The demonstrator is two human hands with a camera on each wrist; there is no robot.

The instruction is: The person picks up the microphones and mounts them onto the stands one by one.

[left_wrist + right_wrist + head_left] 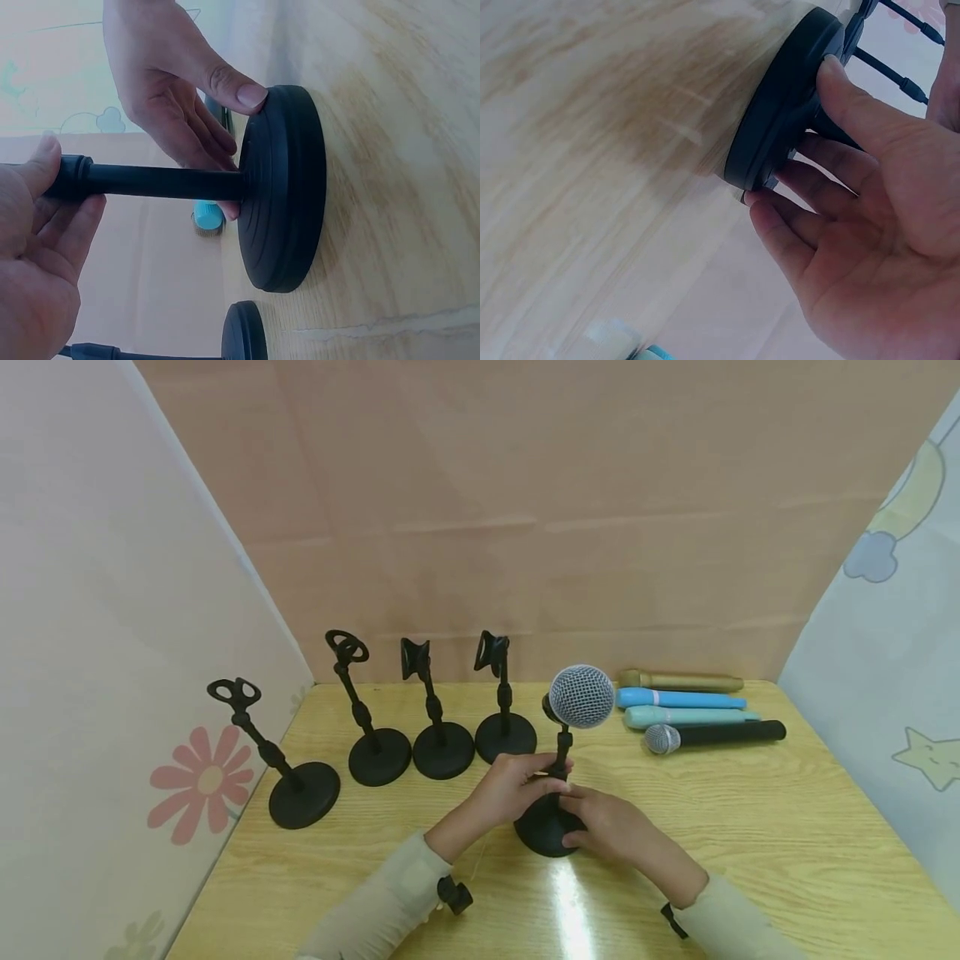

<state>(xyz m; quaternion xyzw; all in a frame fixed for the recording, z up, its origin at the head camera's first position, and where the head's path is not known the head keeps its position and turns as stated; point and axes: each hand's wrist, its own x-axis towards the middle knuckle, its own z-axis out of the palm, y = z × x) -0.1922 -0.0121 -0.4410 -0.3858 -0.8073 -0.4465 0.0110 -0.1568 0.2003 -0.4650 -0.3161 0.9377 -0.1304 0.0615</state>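
Note:
A black desk microphone stand (542, 837) with a round base is in front of me, a microphone with a silver mesh head (581, 696) at its top. My left hand (516, 787) grips the collar partway up the pole (165, 182), thumb on one side and fingers on the other. Lower down, my right hand (611, 825) holds the round base (283, 187); its thumb lies at the rim and its fingers reach around the base and behind the pole. In the right wrist view the base (780, 105) stands close over the wooden tabletop.
Several more black stands with bare clips stand to the left, the nearest one (303, 795) leaning its pole leftward. At the right lie a black microphone (727, 734), a teal one (690, 717), a blue one (678, 698) and a gold one (682, 681). A brown backdrop (525, 527) rises behind.

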